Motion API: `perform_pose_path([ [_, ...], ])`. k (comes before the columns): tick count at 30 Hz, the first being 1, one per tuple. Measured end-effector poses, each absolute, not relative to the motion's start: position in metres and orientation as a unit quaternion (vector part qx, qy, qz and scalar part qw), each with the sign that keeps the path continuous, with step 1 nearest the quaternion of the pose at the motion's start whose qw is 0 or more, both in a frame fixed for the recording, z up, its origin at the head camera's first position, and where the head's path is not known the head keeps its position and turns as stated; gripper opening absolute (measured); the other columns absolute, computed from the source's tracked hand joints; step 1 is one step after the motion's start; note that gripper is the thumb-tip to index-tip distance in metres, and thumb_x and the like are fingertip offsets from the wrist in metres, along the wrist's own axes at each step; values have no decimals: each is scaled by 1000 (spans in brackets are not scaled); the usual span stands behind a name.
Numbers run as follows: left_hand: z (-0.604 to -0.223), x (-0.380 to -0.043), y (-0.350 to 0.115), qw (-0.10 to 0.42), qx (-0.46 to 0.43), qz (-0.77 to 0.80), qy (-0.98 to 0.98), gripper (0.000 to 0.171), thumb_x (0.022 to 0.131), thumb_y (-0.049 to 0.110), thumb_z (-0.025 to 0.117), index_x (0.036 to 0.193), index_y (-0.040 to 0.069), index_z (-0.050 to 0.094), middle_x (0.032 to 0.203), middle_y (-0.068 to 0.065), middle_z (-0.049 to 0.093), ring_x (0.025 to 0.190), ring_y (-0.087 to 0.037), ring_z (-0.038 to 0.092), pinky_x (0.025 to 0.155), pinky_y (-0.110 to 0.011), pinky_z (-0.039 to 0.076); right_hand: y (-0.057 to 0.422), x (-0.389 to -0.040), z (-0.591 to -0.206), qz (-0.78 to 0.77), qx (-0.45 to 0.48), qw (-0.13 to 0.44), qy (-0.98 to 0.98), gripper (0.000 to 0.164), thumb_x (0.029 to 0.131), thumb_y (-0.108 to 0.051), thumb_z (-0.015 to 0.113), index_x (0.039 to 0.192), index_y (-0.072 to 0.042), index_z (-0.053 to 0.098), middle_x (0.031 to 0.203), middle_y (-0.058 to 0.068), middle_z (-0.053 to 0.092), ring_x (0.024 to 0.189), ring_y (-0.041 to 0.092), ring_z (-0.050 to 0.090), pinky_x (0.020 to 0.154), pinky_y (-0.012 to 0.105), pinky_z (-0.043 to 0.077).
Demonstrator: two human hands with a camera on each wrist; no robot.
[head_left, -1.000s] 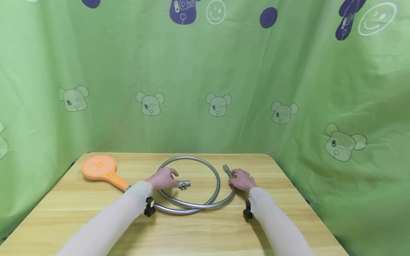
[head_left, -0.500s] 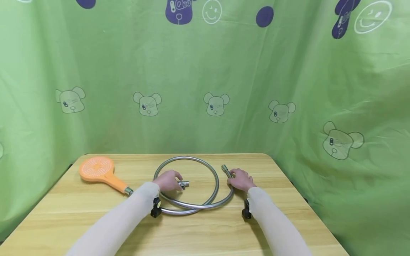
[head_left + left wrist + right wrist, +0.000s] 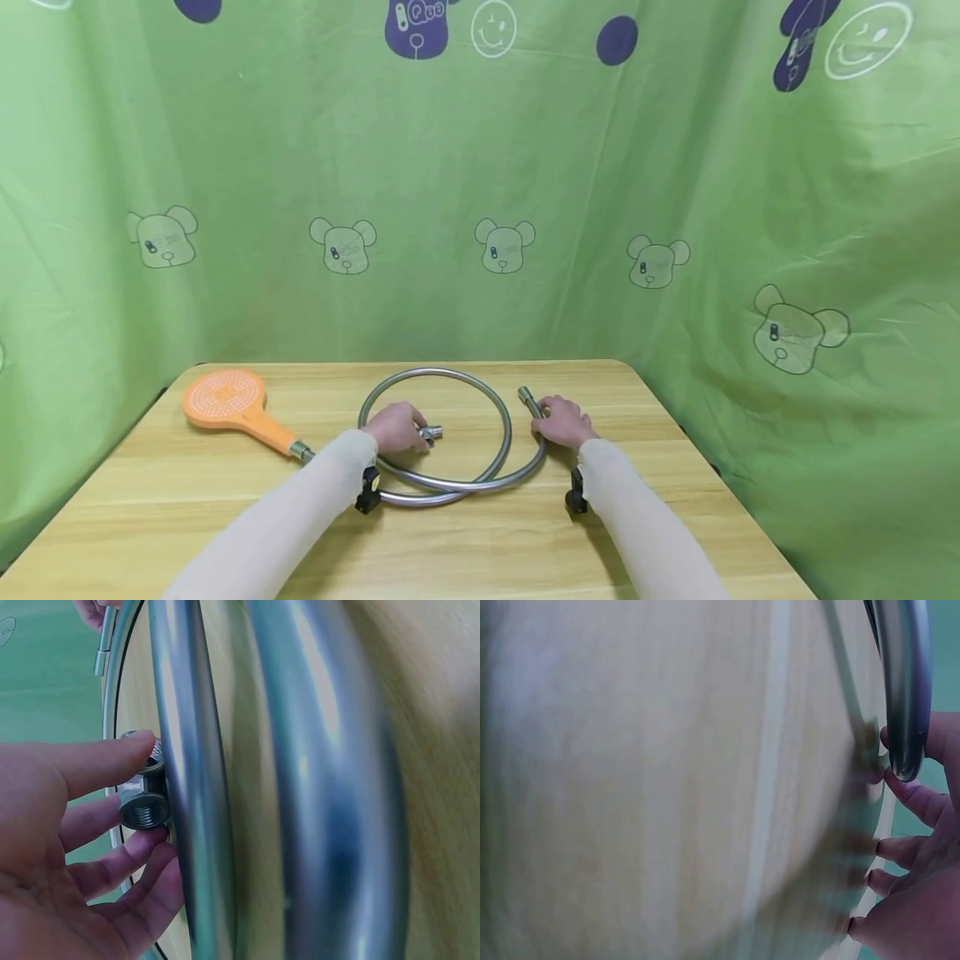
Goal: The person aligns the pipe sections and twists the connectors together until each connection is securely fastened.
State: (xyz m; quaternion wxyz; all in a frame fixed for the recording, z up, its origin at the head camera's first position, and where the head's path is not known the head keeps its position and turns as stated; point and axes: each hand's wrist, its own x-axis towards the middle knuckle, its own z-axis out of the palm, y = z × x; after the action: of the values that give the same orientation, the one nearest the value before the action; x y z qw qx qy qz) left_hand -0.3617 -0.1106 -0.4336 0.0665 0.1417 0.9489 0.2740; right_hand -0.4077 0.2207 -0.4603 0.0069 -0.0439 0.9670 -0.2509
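Observation:
My left hand (image 3: 397, 427) pinches a small metal tee fitting (image 3: 431, 432) inside the hose loop. In the left wrist view the thumb lies on top of the threaded tee fitting (image 3: 144, 810) and the fingers curl below it. My right hand (image 3: 564, 422) grips the silver shower hose (image 3: 508, 429) just behind its end nut (image 3: 524, 392). In the right wrist view the thumb and forefinger stand at either side of the hose (image 3: 907, 690). An orange shower head (image 3: 225, 397) lies at the left, joined to the hose, part of which my left forearm hides.
The wooden table (image 3: 480, 550) bears all these things. A green printed curtain (image 3: 435, 167) hangs behind it and along the right side. Two lengths of hose (image 3: 187, 750) run close beside my left hand in the left wrist view.
My left hand has moved right to the tee fitting and closed its thumb and fingers on it. My right hand has stayed on the hose. The head view has shifted slightly.

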Motion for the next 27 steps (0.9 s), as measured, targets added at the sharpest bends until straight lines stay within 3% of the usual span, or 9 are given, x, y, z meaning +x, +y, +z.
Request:
perform_pose_path([
  [7, -440, -366, -110, 69, 144, 270, 950, 32, 79, 21, 84, 108, 7, 77, 105, -4, 76, 88, -15, 62, 88, -38, 54, 222, -408, -461, -253, -41, 9, 966, 49, 84, -25, 68, 129, -7, 63, 147, 25, 48, 136, 50, 39, 113, 77, 16],
  [13, -441, -366, -110, 67, 140, 285, 946, 27, 79, 18, 84, 104, 9, 78, 104, -2, 76, 88, -15, 62, 87, -36, 53, 221, -409, -461, -257, -40, 9, 965, 48, 85, -25, 68, 128, -6, 63, 141, 24, 53, 133, 49, 42, 113, 76, 16],
  [19, -442, -366, -110, 67, 140, 298, 942, 26, 78, 17, 84, 102, 9, 78, 104, -2, 76, 87, -14, 61, 85, -35, 53, 222, -409, -462, -254, -37, 12, 966, 48, 85, -26, 67, 129, -7, 62, 152, 27, 43, 138, 51, 37, 114, 76, 13],
  [24, -443, -367, -109, 65, 145, 302, 940, 25, 77, 16, 85, 100, 9, 79, 99, -2, 77, 80, -13, 59, 75, -30, 50, 223, -411, -463, -252, -38, 8, 967, 47, 84, -25, 68, 127, -7, 63, 145, 24, 51, 134, 49, 41, 113, 77, 16],
  [27, -443, -367, -110, 65, 146, 305, 939, 27, 76, 16, 85, 101, 9, 79, 100, -2, 77, 80, -13, 59, 75, -30, 51, 223, -411, -464, -250, -40, 7, 967, 46, 84, -25, 68, 126, -6, 63, 141, 23, 54, 132, 48, 44, 112, 76, 19],
])
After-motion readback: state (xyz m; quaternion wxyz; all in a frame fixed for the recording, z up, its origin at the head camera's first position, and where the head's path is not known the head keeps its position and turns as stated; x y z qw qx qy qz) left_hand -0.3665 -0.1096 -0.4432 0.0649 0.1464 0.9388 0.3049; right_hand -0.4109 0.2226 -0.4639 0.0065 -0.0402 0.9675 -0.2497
